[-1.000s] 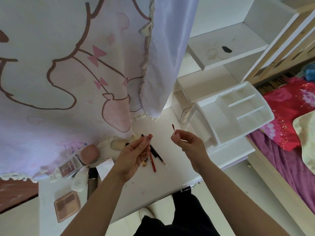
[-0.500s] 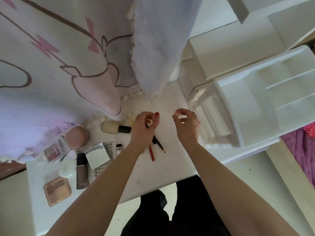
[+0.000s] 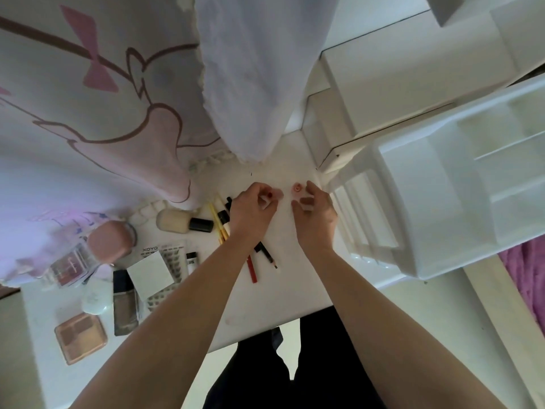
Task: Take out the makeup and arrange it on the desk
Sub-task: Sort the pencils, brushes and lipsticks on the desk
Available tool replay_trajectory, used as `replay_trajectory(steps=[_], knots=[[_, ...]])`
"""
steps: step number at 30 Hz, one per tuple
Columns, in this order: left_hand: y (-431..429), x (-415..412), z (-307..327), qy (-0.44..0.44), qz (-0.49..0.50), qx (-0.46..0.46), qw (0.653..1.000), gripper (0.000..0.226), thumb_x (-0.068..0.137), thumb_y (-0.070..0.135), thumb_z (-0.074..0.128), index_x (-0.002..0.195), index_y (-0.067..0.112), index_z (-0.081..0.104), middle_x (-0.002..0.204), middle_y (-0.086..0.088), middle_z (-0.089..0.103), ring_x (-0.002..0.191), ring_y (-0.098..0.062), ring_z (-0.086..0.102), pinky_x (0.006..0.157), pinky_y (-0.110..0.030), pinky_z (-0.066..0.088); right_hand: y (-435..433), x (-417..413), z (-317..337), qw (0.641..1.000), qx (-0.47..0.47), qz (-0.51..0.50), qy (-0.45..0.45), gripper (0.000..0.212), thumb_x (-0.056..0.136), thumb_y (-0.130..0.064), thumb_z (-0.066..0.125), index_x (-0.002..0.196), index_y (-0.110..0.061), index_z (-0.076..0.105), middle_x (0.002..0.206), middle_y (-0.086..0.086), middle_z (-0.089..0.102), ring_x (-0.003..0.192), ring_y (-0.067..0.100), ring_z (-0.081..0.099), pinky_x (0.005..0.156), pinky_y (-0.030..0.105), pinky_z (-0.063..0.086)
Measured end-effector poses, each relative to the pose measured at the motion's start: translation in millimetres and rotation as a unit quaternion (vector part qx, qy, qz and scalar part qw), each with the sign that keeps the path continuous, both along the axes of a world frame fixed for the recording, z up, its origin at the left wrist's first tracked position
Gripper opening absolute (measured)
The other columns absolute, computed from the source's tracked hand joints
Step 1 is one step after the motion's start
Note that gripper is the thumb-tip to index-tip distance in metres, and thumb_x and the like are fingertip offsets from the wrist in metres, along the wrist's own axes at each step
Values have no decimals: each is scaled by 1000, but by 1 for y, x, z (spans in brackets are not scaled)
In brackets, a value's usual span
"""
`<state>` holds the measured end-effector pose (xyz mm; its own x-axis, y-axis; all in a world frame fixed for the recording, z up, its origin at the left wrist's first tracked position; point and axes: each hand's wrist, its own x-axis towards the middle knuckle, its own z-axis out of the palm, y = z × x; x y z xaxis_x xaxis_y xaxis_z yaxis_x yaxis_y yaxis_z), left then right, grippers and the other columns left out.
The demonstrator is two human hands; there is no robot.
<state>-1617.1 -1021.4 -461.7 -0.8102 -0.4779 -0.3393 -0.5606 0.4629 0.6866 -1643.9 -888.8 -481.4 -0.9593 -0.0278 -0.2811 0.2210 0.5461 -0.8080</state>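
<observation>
Red pencil (image 3: 252, 268) and black pencil (image 3: 267, 255) lie on white desk (image 3: 295, 290), partly under the left forearm. Left hand (image 3: 250, 214) has its fingers curled; can't tell if they pinch anything. Right hand (image 3: 317, 216) pinches a small pink round piece (image 3: 297, 188) at its fingertips, just above the desk's far part. White organizer (image 3: 442, 216) to the right. A second ago the hands were raised and apart, the right pinching a thin red-tipped stick.

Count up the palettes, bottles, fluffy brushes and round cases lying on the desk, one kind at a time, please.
Palettes: 2, the clear palette and the rose-gold palette
Bottles: 1, the foundation bottle
Fluffy brushes: 1, the cream brush
Round cases: 2, the pink case and the white case
Total: 6
</observation>
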Motion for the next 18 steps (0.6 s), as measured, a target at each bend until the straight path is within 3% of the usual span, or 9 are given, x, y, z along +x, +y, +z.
replay_trajectory(steps=[2, 4, 7, 9, 13, 18], knots=[[-2, 3, 3, 1, -6, 10, 1000, 27, 88, 26, 73, 112, 17, 65, 103, 9, 67, 96, -8, 61, 84, -16, 44, 4, 7, 1, 1000, -10, -7, -14, 52, 92, -10, 67, 141, -13, 50, 130, -2, 55, 98, 8, 62, 76, 0, 45], [-7, 9, 5, 1, -10, 23, 1000, 37, 87, 22, 74, 122, 17, 63, 109, 11, 63, 99, -5, 57, 88, -15, 42, 7, 15, 3, 998, -35, -28, -37, 53, 92, -9, 67, 141, -14, 48, 131, -2, 54, 100, 7, 63, 83, 13, 54], [-14, 20, 5, -4, 6, 44, 999, 35, 87, 20, 74, 120, 20, 63, 103, 13, 64, 87, 1, 57, 78, -6, 43, 13, 28, 5, 997, -49, -42, -46, 52, 91, -9, 68, 139, -15, 49, 129, -3, 53, 100, 6, 63, 86, 22, 56], [-15, 23, 4, -12, 3, 42, 999, 29, 88, 18, 72, 115, 20, 65, 98, 10, 66, 85, 1, 59, 73, -5, 43, 15, 33, 7, 996, -53, -44, -51, 51, 90, -9, 67, 138, -16, 50, 129, -4, 52, 99, 4, 62, 86, 20, 55], [-13, 19, 5, 12, -12, 17, 1000, 22, 85, 17, 70, 106, 17, 65, 101, 6, 65, 89, -13, 62, 80, -24, 52, 15, 35, 9, 996, -57, -42, -51, 52, 90, -11, 68, 138, -18, 49, 128, -5, 50, 99, 2, 62, 82, 12, 51], [-9, 6, 3, 49, -53, -45, 996, 20, 82, 20, 72, 101, 20, 65, 102, 7, 56, 82, -9, 57, 75, -20, 47, 17, 31, 7, 999, -23, -7, -44, 53, 89, -15, 69, 139, -17, 49, 128, -5, 47, 97, 4, 61, 75, 4, 46]])
